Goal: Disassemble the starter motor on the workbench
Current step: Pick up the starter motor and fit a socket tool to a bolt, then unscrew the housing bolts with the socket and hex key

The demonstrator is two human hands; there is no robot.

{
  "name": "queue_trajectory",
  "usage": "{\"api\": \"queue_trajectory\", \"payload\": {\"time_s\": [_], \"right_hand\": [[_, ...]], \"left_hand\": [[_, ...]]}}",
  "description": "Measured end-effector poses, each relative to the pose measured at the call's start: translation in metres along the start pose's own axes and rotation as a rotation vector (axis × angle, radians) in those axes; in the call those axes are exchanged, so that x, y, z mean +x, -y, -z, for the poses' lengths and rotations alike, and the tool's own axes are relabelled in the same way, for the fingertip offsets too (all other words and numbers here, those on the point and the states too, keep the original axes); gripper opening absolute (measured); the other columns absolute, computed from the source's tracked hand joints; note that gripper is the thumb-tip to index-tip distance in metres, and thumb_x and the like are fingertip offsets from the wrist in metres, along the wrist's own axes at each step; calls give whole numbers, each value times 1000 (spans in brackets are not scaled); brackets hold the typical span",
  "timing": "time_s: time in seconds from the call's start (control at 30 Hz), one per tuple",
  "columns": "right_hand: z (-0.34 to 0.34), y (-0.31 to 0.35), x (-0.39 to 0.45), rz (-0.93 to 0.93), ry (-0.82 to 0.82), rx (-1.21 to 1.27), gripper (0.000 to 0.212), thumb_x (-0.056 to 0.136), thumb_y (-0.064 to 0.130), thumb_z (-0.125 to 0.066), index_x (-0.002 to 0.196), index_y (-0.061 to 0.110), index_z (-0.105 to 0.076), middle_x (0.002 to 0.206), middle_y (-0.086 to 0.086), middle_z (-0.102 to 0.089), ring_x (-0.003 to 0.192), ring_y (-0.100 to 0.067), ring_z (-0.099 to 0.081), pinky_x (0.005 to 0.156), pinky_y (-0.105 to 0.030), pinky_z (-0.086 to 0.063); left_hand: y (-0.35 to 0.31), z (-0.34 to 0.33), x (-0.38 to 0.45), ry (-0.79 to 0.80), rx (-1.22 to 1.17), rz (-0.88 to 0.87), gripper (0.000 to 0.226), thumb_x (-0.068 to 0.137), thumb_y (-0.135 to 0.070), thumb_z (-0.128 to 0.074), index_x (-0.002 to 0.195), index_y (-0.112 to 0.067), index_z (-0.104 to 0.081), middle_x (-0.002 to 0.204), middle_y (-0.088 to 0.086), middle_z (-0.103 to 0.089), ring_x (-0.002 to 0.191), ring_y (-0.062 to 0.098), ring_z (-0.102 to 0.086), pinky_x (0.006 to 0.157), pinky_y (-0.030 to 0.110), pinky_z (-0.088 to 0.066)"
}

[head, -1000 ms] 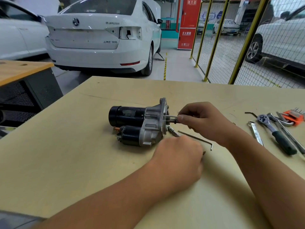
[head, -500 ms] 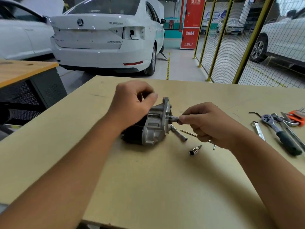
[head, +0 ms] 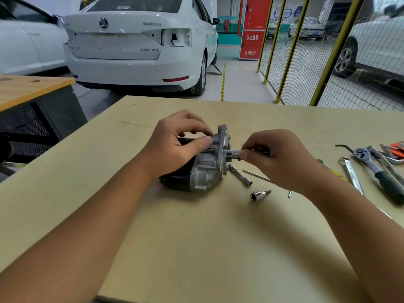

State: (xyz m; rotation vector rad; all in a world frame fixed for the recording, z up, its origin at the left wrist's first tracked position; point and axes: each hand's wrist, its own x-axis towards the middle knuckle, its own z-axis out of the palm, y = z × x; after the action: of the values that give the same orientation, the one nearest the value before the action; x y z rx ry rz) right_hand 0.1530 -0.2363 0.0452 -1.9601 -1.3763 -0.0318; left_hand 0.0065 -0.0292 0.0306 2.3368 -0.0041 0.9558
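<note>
Two bare forearms reached in from the near edge of the workbench (head: 196, 248), with wide open board between them and nothing on it. Just short of the right hand's fingers lay a small socket bit (head: 260, 195), and a longer extension bar (head: 240, 174) angled out from under the motor's flange. The right hand (head: 282, 158) had its thumb and fingers pinched together on a slim tool (head: 232, 152) pushed into the flange face. The left hand (head: 175, 147) was curled over the top of the starter motor (head: 203, 169), thumb pressed on the silver housing and fingers clamped over the black body, which lay on its side mid-bench. A second earlier that hand had rested low on the board near the bit; half a second earlier it was already on the motor, and it stayed there. Right of the right hand's knuckles sat a ratchet (head: 376, 171), a flat wrench (head: 352, 173) and an orange key set (head: 396, 149), crowding that edge. Beyond the fingers the board ran clear to its far edge, then a white car (head: 135, 47).
</note>
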Motion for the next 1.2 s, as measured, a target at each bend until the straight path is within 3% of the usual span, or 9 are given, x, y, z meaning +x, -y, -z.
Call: {"api": "queue_trajectory", "payload": {"time_s": [0.1,0.2,0.3,0.43,0.57,0.63,0.73,0.97,1.2], "right_hand": [[-1,2,-1,22,-31,-12,11,89,17,-73,79,16,-72,54,16,-55,55,-1,-50,53,-11,-34],[-3,4,-4,0,-12,67,8,91,19,-71,83,19,-71,55,18,-56,50,-3,-50,50,-11,-33],[-3,3,-4,-50,6,215,11,90,16,-71,84,21,-63,52,5,-50,44,-6,-39,46,-16,-29],[1,0,0,-230,141,446,10,92,17,-67,85,12,-63,58,-6,-47,46,-12,-36,43,-23,-29],[16,-11,2,-462,186,463,46,96,53,-56,87,9,-69,70,-4,-64,59,-17,-50,50,-31,-40],[22,-16,1,-624,200,471,65,92,67,-49,81,7,-70,70,-7,-65,55,-20,-50,48,-28,-39],[20,-17,0,-772,227,506,77,84,81,-44,63,11,-69,59,-9,-57,42,-20,-41,42,-22,-31],[9,-3,0,-986,167,894,69,81,81,-52,56,18,-54,53,-1,-41,37,-13,-25,39,-17,-21],[-3,7,-2,-1060,154,1019,68,90,75,-45,50,21,-45,51,3,-29,39,-12,-18,39,-17,-15]], "left_hand": [[-16,-12,1,51,63,-45,20,87,-26,-77,106,-19,-80,118,1,-63,112,20,-61,99,42,-50],[-28,-21,1,84,203,-13,23,89,-36,-69,107,-28,-81,135,-3,-57,123,20,-52,102,53,-45],[-34,-27,1,166,286,25,26,92,-44,-59,105,-35,-79,147,-9,-50,133,17,-46,104,58,-39],[-33,-30,4,225,229,81,26,93,-45,-57,101,-33,-79,148,-14,-48,125,12,-54,103,54,-45],[-28,-30,9,191,196,75,25,92,-45,-59,98,-31,-79,144,-16,-51,123,8,-55,101,53,-47],[-26,-30,11,157,201,86,25,91,-45,-59,97,-32,-79,143,-17,-52,122,7,-55,100,54,-48],[-21,-31,14,104,227,114,21,92,-42,-61,96,-31,-79,141,-16,-54,122,7,-56,99,55,-49],[-18,-33,13,63,299,104,10,96,-31,-70,98,-32,-79,140,-14,-53,114,6,-58,99,55,-48],[-19,-33,13,81,316,74,18,94,-36,-64,98,-30,-80,142,-10,-52,114,12,-59,97,55,-48]]}}
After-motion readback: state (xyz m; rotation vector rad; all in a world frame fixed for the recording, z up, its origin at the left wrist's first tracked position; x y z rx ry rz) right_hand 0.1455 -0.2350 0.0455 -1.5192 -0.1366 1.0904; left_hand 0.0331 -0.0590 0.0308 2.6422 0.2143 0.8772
